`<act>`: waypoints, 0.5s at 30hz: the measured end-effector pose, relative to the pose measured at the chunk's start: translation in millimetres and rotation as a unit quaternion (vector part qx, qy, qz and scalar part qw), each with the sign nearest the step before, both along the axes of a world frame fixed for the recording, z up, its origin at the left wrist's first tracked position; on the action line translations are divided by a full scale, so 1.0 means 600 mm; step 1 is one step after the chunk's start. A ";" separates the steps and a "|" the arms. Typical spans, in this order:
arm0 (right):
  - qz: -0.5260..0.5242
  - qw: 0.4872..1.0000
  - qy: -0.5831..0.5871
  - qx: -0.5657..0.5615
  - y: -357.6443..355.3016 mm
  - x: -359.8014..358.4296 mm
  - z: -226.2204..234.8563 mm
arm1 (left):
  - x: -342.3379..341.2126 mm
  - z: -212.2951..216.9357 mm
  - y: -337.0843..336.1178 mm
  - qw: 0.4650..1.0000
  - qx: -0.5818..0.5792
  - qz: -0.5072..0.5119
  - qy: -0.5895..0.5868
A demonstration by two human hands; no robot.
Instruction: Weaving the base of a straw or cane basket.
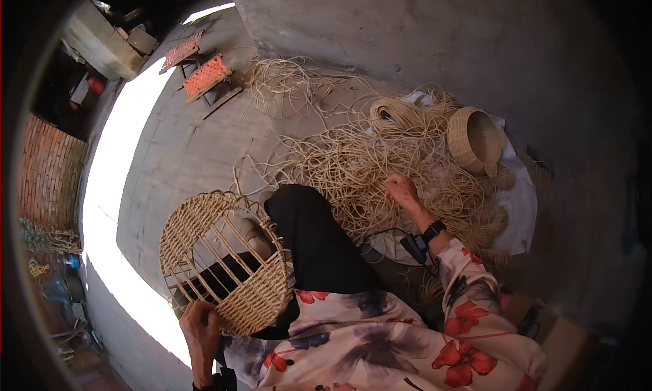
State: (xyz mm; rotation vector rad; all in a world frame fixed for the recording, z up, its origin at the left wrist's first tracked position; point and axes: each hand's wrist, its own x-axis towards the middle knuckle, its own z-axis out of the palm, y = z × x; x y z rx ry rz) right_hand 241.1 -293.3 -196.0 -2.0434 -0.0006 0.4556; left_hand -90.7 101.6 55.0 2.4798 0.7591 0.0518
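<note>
A round frame [255, 292] of straw-coloured cord leans on my knees, densely woven at both ends, with bare rods across its middle. My left hand [202, 326] is closed round its near left edge. Over a tangled heap of straw-coloured cord [333, 167] my right hand [402, 189] is raised, its fingers curled together. Whether a strand runs between those fingers is too small to tell. Loose cord also trails from the heap toward the frame's far rim.
Beyond my right hand, a round woven basket [462, 143] lies tilted on a white cloth [519, 208], beside a coil of cord [390, 113]. Low stools with red woven seats [207, 77] stand at the far left. A grey wall [441, 45] bounds the far side.
</note>
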 end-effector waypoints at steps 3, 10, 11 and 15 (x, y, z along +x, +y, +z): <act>-0.082 0.983 0.163 0.021 -0.074 -0.016 -0.164 | 0.001 -0.004 0.001 0.999 0.035 -0.026 -0.012; -0.092 0.963 -0.031 -0.251 -0.068 -0.036 -0.278 | 0.007 -0.002 -0.002 0.999 0.034 -0.003 0.041; -0.108 0.961 -0.062 -0.247 -0.062 -0.028 -0.275 | 0.008 -0.001 -0.004 0.998 0.041 -0.019 0.033; -0.023 0.984 0.020 -0.178 -0.032 0.029 -0.265 | 0.011 0.000 -0.011 0.997 0.055 -0.006 0.051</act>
